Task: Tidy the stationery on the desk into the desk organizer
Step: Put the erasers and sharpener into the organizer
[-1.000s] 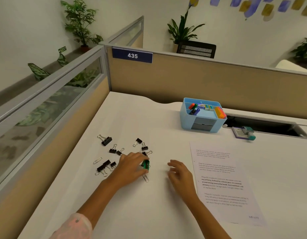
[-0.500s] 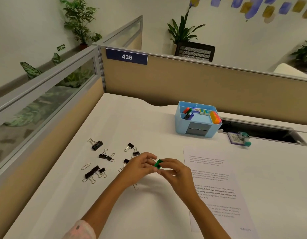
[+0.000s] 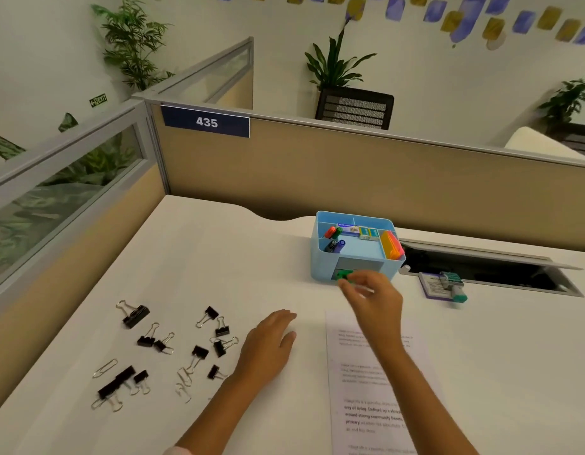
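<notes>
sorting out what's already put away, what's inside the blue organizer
In the organizer: red and green markers, dark pens, small boxes, orange sticky notes. The right hand covers the front drawer's contents.

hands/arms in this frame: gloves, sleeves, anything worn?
No gloves: both the left hand and the right hand are bare, and both forearms are bare. No watch, ring or band shows. The only clothing in view is a pale pink sleeve edge on the left arm at the bottom of the picture. The right arm's sleeve is out of frame.
</notes>
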A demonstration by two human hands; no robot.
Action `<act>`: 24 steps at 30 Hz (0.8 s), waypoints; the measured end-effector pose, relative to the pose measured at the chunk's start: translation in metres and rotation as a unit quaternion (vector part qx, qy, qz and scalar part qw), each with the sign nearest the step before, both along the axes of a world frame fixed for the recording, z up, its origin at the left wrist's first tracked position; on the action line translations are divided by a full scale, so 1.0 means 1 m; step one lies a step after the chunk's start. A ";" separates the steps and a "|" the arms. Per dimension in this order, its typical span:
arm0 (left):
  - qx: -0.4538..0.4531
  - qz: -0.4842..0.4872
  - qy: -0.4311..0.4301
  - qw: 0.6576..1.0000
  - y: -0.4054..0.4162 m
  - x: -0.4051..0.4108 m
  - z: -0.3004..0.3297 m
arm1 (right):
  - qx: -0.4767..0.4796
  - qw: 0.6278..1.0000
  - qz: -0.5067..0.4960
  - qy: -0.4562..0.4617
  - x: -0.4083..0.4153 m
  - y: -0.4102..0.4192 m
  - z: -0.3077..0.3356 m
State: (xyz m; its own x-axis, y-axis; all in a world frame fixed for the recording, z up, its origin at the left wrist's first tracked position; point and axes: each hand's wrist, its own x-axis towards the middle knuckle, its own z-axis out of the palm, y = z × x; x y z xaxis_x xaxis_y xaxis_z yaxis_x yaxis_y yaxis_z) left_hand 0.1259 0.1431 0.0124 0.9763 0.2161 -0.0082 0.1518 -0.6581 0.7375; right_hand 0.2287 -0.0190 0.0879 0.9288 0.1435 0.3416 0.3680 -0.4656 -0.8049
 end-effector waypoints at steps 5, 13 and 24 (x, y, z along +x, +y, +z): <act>0.183 0.002 0.053 0.982 -0.003 0.026 -0.024 | -0.031 0.998 -0.054 0.007 0.076 -0.005 0.009; 0.246 0.002 0.009 0.969 0.007 0.058 -0.039 | -0.194 0.979 -0.060 0.003 0.139 0.016 -0.012; 0.248 0.005 -0.010 0.969 0.008 0.059 -0.044 | -0.154 0.984 -0.086 -0.036 0.143 0.030 -0.025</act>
State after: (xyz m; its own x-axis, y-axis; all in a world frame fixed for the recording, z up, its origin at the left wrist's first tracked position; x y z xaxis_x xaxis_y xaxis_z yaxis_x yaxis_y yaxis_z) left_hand 0.1852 0.1508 -0.0312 0.9730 0.1986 0.1179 0.1497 -0.9310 0.3329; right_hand 0.3714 0.0113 0.0633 0.9233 0.0927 0.3727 0.3130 -0.7441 -0.5903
